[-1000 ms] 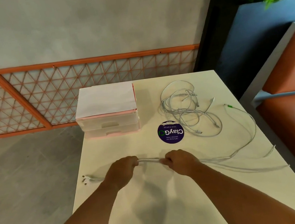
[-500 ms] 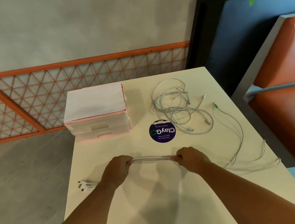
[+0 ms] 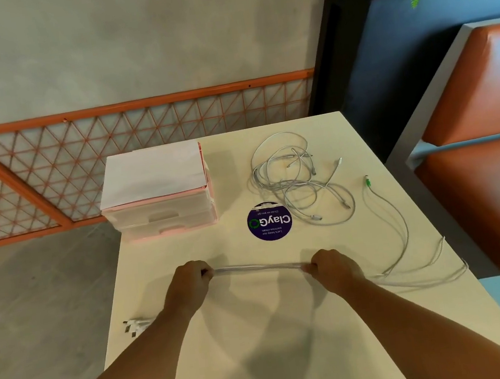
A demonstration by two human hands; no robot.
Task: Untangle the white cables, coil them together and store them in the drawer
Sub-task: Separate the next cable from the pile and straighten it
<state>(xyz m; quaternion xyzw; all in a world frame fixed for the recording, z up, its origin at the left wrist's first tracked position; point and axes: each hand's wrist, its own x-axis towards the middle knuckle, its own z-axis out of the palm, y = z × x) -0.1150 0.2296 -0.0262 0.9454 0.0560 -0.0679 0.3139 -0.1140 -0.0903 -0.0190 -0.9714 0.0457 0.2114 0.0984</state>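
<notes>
A bundle of white cables [image 3: 258,267] is stretched straight between my two hands above the cream table [image 3: 263,361]. My left hand [image 3: 188,286] grips its left end; several plugs [image 3: 133,326] lie past my wrist near the table's left edge. My right hand [image 3: 334,268] grips the other end, and the loose tails [image 3: 405,233] trail right, one with a green tip [image 3: 367,181]. A separate tangle of white cables [image 3: 298,180] lies at the back. The pink and clear drawer unit [image 3: 160,213] stands at the back left, its drawers shut.
A round purple sticker [image 3: 269,221] is on the table between the drawer unit and the tangle. White paper [image 3: 152,173] lies on top of the drawer unit. An orange bench seat [image 3: 484,160] stands close on the right; an orange lattice rail [image 3: 82,165] runs behind.
My hands have moved apart along the bundle, so the stretched span between them is longer. The trailing tails on the right have been drawn in toward my right hand.
</notes>
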